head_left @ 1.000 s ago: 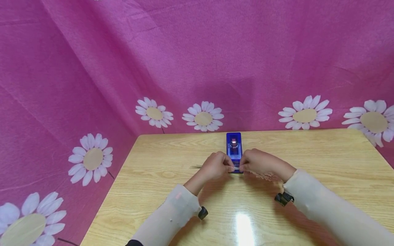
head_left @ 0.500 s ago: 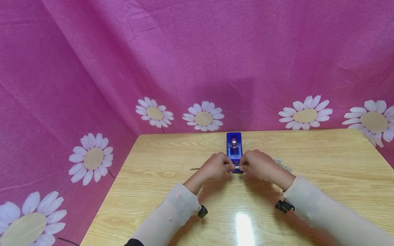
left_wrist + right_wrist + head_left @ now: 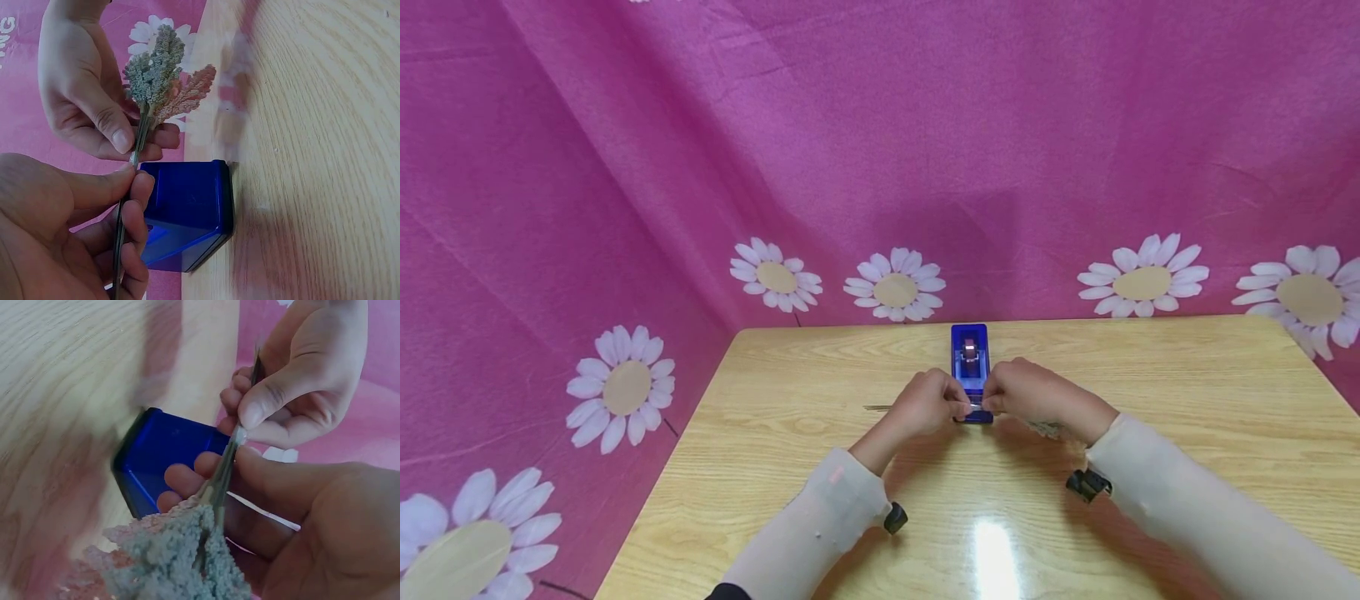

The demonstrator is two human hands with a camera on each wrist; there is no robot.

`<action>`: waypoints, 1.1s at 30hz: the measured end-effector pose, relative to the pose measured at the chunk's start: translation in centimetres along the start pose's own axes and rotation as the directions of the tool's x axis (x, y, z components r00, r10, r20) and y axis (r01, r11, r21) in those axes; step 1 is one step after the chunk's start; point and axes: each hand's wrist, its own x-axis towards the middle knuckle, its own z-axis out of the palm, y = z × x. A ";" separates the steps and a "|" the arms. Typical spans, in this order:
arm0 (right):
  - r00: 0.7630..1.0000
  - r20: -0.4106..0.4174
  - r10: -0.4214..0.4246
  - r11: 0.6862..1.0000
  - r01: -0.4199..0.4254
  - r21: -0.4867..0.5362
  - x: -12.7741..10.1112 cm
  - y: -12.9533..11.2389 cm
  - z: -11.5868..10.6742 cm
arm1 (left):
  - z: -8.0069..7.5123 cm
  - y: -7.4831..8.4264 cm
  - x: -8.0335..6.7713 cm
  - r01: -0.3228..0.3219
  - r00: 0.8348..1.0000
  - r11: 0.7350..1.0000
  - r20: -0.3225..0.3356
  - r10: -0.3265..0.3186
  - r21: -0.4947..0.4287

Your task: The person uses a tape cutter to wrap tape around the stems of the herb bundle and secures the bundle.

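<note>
You have one blue tape dispenser [image 3: 971, 367] on one wooden table [image 3: 1187, 392]. Two hands are in view, your left hand [image 3: 925, 404] and your right hand [image 3: 1033, 396], each with one pale sleeve. Between them you hold one bunch of artificial sprigs [image 3: 164, 84], with two flower heads showing: one grey-green, one pinkish. Seven daisies show on the pink backdrop [image 3: 880, 150].

I see a light wooden table [image 3: 1187, 392] with a clear grain and a glossy top; it shows a bright reflection near the front edge. A small dark blue plastic tape dispenser [image 3: 971, 363] stands directly on it, near the far edge, about in the middle. The table meets a pink cloth on the left side.
</note>
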 end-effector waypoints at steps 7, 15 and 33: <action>1.000 0.012 0.021 0.999 -0.022 0.046 0.1 0.5 0.6 | 0.2 -0.1 0.1 0.014 1.000 1.000 -0.015 -0.014 0.015; 0.995 -0.091 0.049 0.997 -0.043 0.064 0.0 0.9 1.8 | 0.2 -0.3 0.0 0.048 0.998 0.999 0.031 -0.047 -0.024; 0.999 -0.035 0.035 0.999 -0.035 0.023 0.1 0.9 0.6 | 0.6 0.1 0.3 0.082 0.996 0.997 0.018 -0.082 -0.004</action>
